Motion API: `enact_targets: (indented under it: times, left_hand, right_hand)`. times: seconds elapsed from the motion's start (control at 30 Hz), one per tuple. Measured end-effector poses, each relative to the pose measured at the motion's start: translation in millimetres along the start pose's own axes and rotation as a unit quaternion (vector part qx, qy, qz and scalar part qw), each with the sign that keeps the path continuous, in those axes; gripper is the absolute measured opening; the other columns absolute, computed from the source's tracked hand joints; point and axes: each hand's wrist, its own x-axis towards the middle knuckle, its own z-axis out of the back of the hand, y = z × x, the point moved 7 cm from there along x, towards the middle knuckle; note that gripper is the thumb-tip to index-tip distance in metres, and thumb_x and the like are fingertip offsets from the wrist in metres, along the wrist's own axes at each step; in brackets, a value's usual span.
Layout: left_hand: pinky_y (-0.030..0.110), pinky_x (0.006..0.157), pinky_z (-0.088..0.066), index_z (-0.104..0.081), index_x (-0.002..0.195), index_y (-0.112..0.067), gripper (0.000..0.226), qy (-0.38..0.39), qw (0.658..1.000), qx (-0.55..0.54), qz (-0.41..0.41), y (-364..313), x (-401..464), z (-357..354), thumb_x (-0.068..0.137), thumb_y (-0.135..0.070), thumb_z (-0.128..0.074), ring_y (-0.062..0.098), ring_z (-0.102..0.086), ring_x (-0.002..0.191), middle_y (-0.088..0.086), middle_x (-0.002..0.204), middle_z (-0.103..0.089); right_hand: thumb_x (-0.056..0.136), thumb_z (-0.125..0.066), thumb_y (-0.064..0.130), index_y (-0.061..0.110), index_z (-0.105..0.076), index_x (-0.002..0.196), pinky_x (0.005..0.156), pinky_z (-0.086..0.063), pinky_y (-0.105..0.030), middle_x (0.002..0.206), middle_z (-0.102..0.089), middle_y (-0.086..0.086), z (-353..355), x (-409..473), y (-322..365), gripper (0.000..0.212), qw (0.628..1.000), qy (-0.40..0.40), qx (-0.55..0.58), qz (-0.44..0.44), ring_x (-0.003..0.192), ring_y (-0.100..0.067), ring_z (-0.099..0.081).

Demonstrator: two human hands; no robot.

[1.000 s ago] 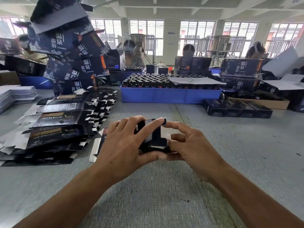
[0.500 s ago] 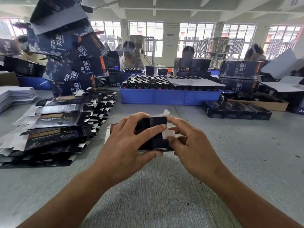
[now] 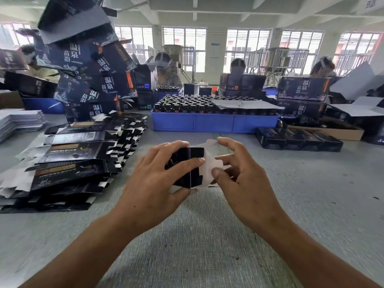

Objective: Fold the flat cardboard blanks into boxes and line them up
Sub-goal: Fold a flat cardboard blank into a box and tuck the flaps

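Black box gripped by left hand, right hand pinching its white flap, stacked cartons reading 温泉苗浴

A packing workshop, factory-like: long grey work table; on it a blue plastic crate of dark capped bottles. Left of the crate, stacked flat black printed cardboard blanks; right, a row of finished black boxes. Behind the crate, seated workers, large windows.
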Motion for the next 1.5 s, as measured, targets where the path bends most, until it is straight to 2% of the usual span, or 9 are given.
enact_targets:
  times: [0.17, 0.37, 0.5, 0.63, 0.8, 0.93, 1.07, 1.27, 1.5]
  left_hand:
    - [0.044, 0.099, -0.046, -0.059, 0.133, -0.03, 0.057, -0.003, 1.0, -0.013, 0.001, -1, -1, 1, 0.077, -0.038, -0.069, 0.028, -0.045, 0.132, 0.004, 0.145, -0.047]
    - [0.041, 0.092, -0.05, -0.056, 0.129, -0.032, 0.055, -0.007, 1.0, -0.023, 0.008, -3, -1, 1, 0.076, -0.036, -0.069, 0.028, -0.046, 0.13, 0.003, 0.146, -0.046]
    - [0.04, 0.094, -0.048, -0.051, 0.128, -0.033, 0.058, -0.006, 1.0, -0.023, 0.018, -3, -2, -1, 0.075, -0.031, -0.074, 0.027, -0.045, 0.132, 0.001, 0.148, -0.044]
    - [0.038, 0.097, -0.046, -0.045, 0.133, -0.032, 0.064, -0.013, 0.999, -0.035, 0.03, -1, -2, 0, 0.076, -0.033, -0.074, 0.025, -0.044, 0.134, -0.001, 0.148, -0.044]
    - [0.041, 0.095, -0.048, -0.053, 0.139, -0.032, 0.062, -0.004, 0.999, -0.026, 0.024, 1, -4, 0, 0.08, -0.033, -0.069, 0.029, -0.045, 0.134, 0.005, 0.149, -0.044]
    - [0.051, 0.092, -0.055, -0.06, 0.135, -0.029, 0.06, 0.002, 0.999, -0.029, 0.028, 4, -4, -1, 0.078, -0.028, -0.079, 0.029, -0.045, 0.133, 0.005, 0.149, -0.045]
    - [0.05, 0.094, -0.054, -0.058, 0.132, -0.033, 0.052, -0.007, 0.999, -0.039, 0.002, -5, -3, 0, 0.081, -0.035, -0.07, 0.028, -0.045, 0.134, 0.004, 0.148, -0.046]
    - [0.05, 0.093, -0.054, -0.063, 0.128, -0.029, 0.047, -0.017, 0.999, -0.037, 0.002, -8, -2, 2, 0.083, -0.038, -0.068, 0.03, -0.046, 0.133, 0.006, 0.148, -0.047]
    - [0.043, 0.099, -0.05, -0.051, 0.138, -0.028, 0.061, -0.032, 0.998, -0.046, 0.031, -7, -3, 5, 0.081, -0.04, -0.069, 0.027, -0.046, 0.134, 0.003, 0.148, -0.046]
  right_hand:
    - [0.098, -0.062, 0.016, 0.062, -0.036, 0.132, 0.067, -0.05, -0.006, 0.108, -0.063, 0.021, 0, -2, 5, 0.063, 1.0, 0.002, -0.01, 0.015, 0.089, 0.007, -0.065]
    - [0.099, -0.06, 0.016, 0.04, -0.063, 0.12, 0.068, -0.046, -0.006, 0.105, -0.068, 0.02, -1, -2, 6, 0.032, 0.999, 0.0, -0.046, 0.027, 0.085, 0.009, -0.062]
    - [0.099, -0.059, 0.014, 0.03, -0.067, 0.126, 0.085, -0.047, -0.007, 0.117, -0.067, 0.019, -1, -2, 9, 0.033, 0.998, -0.003, -0.06, 0.031, 0.099, 0.005, -0.062]
    - [0.099, -0.058, 0.022, 0.029, -0.066, 0.129, 0.084, -0.046, -0.006, 0.118, -0.065, 0.02, -3, -2, 11, 0.032, 0.997, 0.016, -0.062, 0.034, 0.1, 0.007, -0.059]
    - [0.085, -0.07, 0.047, 0.036, -0.048, 0.145, 0.083, -0.052, -0.013, 0.128, -0.052, 0.029, -14, -6, 12, 0.064, 0.993, 0.098, -0.056, 0.025, 0.108, 0.008, -0.055]
    - [0.09, -0.072, 0.029, 0.028, -0.053, 0.142, 0.081, -0.046, -0.003, 0.127, -0.055, 0.023, -12, -5, 12, 0.056, 0.995, 0.065, -0.067, 0.034, 0.103, 0.008, -0.057]
    - [0.091, -0.072, 0.027, 0.03, -0.065, 0.126, 0.081, -0.05, -0.009, 0.113, -0.062, 0.022, -5, -4, 8, 0.036, 0.998, 0.004, -0.057, 0.024, 0.095, 0.004, -0.063]
    - [0.086, -0.077, 0.028, 0.04, -0.053, 0.117, 0.071, -0.049, -0.006, 0.103, -0.062, 0.028, -1, -5, 7, 0.042, 0.999, -0.033, -0.001, 0.005, 0.092, 0.009, -0.063]
    - [0.089, -0.073, 0.013, 0.03, -0.066, 0.117, 0.073, -0.048, -0.005, 0.111, -0.065, 0.02, -7, -7, 12, 0.034, 0.999, 0.002, -0.01, 0.031, 0.097, 0.008, -0.062]
